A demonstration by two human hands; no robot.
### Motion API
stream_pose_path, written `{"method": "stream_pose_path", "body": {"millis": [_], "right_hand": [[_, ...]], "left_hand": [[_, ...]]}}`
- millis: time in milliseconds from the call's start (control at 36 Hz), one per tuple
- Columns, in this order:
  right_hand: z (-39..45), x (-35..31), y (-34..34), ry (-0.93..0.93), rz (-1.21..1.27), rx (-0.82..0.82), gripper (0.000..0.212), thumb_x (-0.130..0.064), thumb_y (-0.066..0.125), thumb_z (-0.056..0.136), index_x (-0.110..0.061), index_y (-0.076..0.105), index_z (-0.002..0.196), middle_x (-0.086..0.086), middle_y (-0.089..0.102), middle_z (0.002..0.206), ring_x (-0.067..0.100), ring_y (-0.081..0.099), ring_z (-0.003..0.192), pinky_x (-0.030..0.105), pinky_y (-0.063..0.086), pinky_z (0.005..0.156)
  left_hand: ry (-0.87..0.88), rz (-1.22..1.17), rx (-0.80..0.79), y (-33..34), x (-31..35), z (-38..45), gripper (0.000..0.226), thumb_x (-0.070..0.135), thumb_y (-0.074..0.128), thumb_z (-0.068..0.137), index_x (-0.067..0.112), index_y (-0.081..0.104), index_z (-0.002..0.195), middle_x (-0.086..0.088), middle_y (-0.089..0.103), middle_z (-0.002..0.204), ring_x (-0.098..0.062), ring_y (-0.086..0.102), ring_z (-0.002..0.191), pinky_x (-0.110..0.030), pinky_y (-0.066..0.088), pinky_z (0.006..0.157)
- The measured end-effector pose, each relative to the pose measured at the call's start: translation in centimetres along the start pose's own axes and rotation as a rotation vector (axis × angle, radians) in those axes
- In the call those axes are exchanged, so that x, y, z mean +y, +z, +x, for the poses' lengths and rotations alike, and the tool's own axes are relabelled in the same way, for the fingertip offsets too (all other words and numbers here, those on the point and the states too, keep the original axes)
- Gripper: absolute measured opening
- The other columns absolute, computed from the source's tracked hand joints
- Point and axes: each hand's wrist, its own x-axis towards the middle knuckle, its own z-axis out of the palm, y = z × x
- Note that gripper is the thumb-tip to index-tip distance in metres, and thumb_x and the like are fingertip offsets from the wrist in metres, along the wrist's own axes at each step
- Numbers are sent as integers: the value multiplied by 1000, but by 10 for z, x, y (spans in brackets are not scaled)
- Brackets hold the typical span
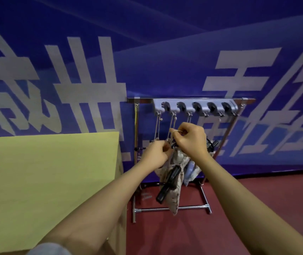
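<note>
A metal rack (172, 208) stands against the blue wall, with a grey hook holder (194, 107) across its top bar. Thin cords (157, 126) hang from the hooks. A patterned cloth bag (176, 196) with a black strap hangs below them. My right hand (191, 139) pinches a loop of cord in front of the holder. My left hand (157, 153) grips the top of the bag, just lower and to the left. More bags hang behind, partly hidden by my right wrist.
A yellow-green table top (46, 177) fills the left side, its edge close to the rack. The floor (238, 208) is dark red. A blue banner (165, 61) with large white characters covers the wall.
</note>
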Motion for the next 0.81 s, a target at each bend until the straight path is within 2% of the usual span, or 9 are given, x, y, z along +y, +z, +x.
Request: {"method": "stream_pose_path", "body": {"millis": [56,194,250,333,417,528,611,722,806], "right_hand": [[-3,18,-8,22,-13,-44,42,-29,69,83,-18,40,54,-9,37,46,20,45,52,38,41,51],[-8,73,-38,80,-11,-107,42,-22,68,84,-15,41,53,-1,39,46,27,46,51,37,37,47],[-10,98,-51,117,-15,-140,41,-24,68,84,-12,42,54,1,40,47,27,46,52,34,33,48],[-12,126,-67,159,-38,-181,47,-24,68,83,-20,35,50,-3,36,45,22,42,51,32,31,50],[-9,150,-84,199,-57,-204,35,-25,66,83,-11,48,56,3,48,51,24,48,57,32,31,51],[1,186,-107,195,-82,-190,34,-22,64,83,-12,45,56,3,50,58,25,47,59,30,29,49],[10,212,-120,205,-111,-175,17,-13,60,80,-4,53,67,10,55,73,30,50,67,31,27,51],[21,243,-130,188,-130,-176,15,-12,59,81,-4,53,71,9,53,78,29,48,67,29,26,50],[31,263,-135,189,-97,-177,17,-9,58,80,-10,46,67,-2,44,71,23,41,65,28,24,48]], "left_hand": [[-10,-6,-5,16,11,6,24,26,59,89,23,49,67,-1,56,68,-26,60,72,-38,47,63],[-15,-82,12,62,44,25,34,24,60,90,19,43,60,3,43,56,-17,44,58,-30,30,52],[-30,-91,22,83,56,32,34,23,59,90,18,44,61,3,43,54,-12,41,53,-28,30,49],[-54,-114,14,111,71,38,25,19,57,91,12,51,68,1,45,54,-11,41,49,-28,30,49],[-70,-150,36,135,88,47,18,17,58,90,6,60,76,-3,54,62,-13,46,56,-27,33,53],[-78,-173,57,169,112,67,13,15,59,89,10,62,77,-2,56,64,-17,50,63,-28,37,59],[-87,-166,40,189,129,85,12,11,56,89,5,64,82,-6,59,72,-19,53,69,-26,37,63],[-105,-190,31,211,146,105,25,10,57,89,17,57,65,4,54,59,-9,48,55,-25,36,59],[-122,-209,13,226,154,124,27,10,57,89,20,55,63,1,56,61,-11,49,57,-23,37,56]]}}
